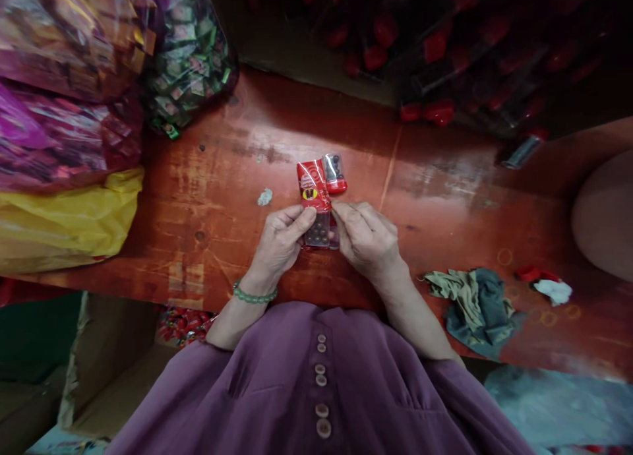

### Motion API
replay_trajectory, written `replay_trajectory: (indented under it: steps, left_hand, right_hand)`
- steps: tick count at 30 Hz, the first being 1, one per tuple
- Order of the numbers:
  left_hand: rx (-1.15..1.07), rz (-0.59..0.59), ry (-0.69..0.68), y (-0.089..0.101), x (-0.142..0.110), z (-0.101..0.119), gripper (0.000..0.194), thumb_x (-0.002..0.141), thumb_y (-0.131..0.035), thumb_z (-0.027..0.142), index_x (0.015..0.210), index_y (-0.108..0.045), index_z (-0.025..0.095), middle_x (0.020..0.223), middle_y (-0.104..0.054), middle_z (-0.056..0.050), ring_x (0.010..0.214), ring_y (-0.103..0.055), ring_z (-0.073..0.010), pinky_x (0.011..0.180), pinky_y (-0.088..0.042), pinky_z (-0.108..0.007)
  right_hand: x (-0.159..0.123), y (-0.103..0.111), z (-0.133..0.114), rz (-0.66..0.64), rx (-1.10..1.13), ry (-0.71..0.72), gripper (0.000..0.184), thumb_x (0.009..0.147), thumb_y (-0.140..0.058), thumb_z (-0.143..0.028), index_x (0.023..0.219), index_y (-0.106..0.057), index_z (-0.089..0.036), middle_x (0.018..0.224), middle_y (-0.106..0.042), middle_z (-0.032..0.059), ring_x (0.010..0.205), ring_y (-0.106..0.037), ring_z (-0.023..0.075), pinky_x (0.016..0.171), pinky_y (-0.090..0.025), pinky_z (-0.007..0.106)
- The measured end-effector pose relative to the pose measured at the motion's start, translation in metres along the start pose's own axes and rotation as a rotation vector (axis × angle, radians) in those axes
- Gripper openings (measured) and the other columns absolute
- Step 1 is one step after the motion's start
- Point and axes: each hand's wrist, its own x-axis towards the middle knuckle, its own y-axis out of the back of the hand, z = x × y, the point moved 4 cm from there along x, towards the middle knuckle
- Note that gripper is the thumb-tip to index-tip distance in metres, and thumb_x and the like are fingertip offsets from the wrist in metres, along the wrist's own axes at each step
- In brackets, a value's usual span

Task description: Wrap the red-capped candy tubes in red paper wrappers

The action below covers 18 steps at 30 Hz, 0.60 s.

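Left hand (279, 239) and right hand (364, 236) both gripping red packet (314, 192) near bench (208, 178) front edge, second packet (335, 173) touching behind, rag (475, 303) at right.

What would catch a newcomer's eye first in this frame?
At the middle of the red table, the left hand and right hand together grip a small red packet with a clear part showing dark round pieces; a second little packet lies just behind it. Big bags of wrapped sweets pile up at the far left, and a crumpled cloth lies to the right.
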Motion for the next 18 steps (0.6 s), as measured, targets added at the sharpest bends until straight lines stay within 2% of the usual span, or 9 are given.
replay_trajectory:
  steps: [4,7,11,15,18]
  left_hand:
    - [0.007,0.022,-0.032,0.0,0.002,0.001,0.037,0.068,-0.083,0.049,0.073,-0.07,0.016,0.068,-0.073,-0.002,0.066,-0.07,-0.0145,0.067,-0.06,-0.028]
    - [-0.017,0.006,-0.037,0.0,0.001,0.0,0.037,0.07,-0.082,0.049,0.072,-0.067,0.016,0.066,-0.071,0.0,0.062,-0.068,-0.0126,0.063,-0.058,-0.024]
    - [0.012,-0.087,0.029,-0.001,-0.003,-0.003,0.043,0.073,-0.078,0.056,0.077,-0.064,0.015,0.058,-0.068,-0.001,0.052,-0.066,-0.0125,0.05,-0.054,-0.021]
    - [0.073,-0.179,0.048,-0.001,-0.005,-0.004,0.045,0.076,-0.076,0.057,0.079,-0.061,0.015,0.055,-0.067,-0.001,0.045,-0.061,-0.0097,0.046,-0.05,-0.018]
    - [0.043,-0.195,0.07,-0.001,-0.004,-0.004,0.044,0.077,-0.075,0.057,0.08,-0.059,0.016,0.057,-0.065,0.001,0.044,-0.058,-0.0081,0.04,-0.045,-0.016]
  right_hand:
    - [0.002,-0.004,0.001,-0.046,-0.069,0.018,0.022,0.098,-0.048,-0.018,0.106,-0.068,-0.016,0.072,-0.068,0.0039,0.062,-0.06,0.0147,0.059,-0.05,0.029]
    - [0.003,-0.006,0.002,-0.057,-0.109,0.042,0.02,0.097,-0.048,-0.017,0.101,-0.068,-0.016,0.066,-0.064,0.0022,0.057,-0.056,0.014,0.054,-0.045,0.029]
    - [0.004,-0.008,0.003,-0.04,-0.135,0.124,0.019,0.096,-0.048,-0.016,0.091,-0.066,-0.017,0.061,-0.059,-0.0001,0.053,-0.051,0.0127,0.05,-0.041,0.029]
    - [0.006,-0.014,0.01,-0.16,-0.031,0.11,0.021,0.097,-0.045,-0.019,0.09,-0.065,-0.02,0.064,-0.06,0.0005,0.055,-0.052,0.0123,0.052,-0.04,0.029]
    - [0.008,-0.014,0.014,-0.192,-0.026,0.167,0.023,0.097,-0.044,-0.02,0.088,-0.065,-0.019,0.066,-0.06,0.001,0.057,-0.051,0.0126,0.053,-0.04,0.028]
